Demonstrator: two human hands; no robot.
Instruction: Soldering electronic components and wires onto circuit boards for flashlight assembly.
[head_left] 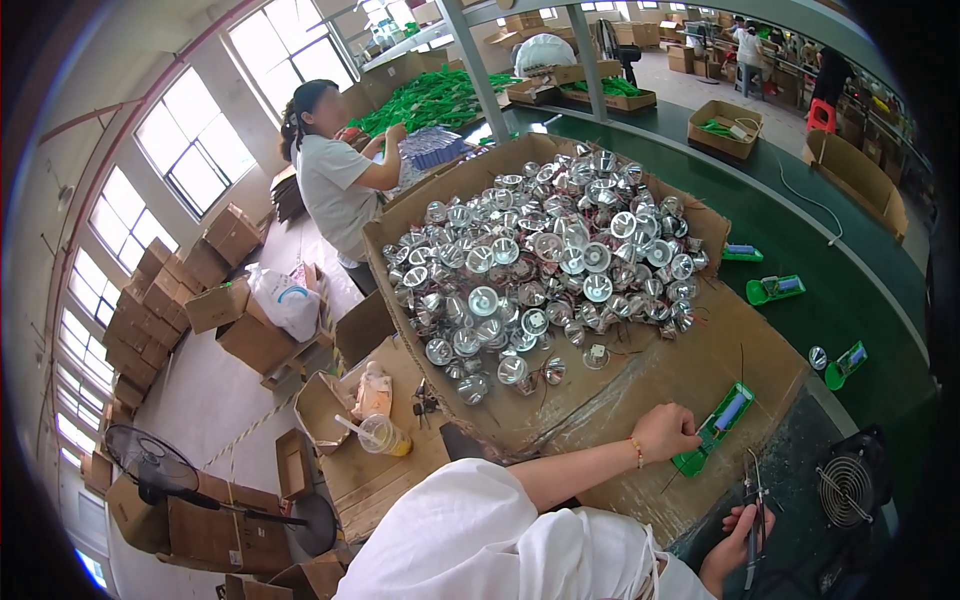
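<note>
The left hand (667, 432) touches a green casing (697, 458) of smooth, shiny-looking plastic. Beyond that hand lie mirror-glossy reflectors (560, 250) and matt brown cardboard (680, 360). Beside the right hand (738, 542), the fan grille (846, 492) looks metallic, lightly glossy.

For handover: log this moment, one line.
left hand: at green casing | right hand: holding slim tool | beyond: heaped silver reflectors

Bright daylight through windows (194, 140) (dark rim)
</note>
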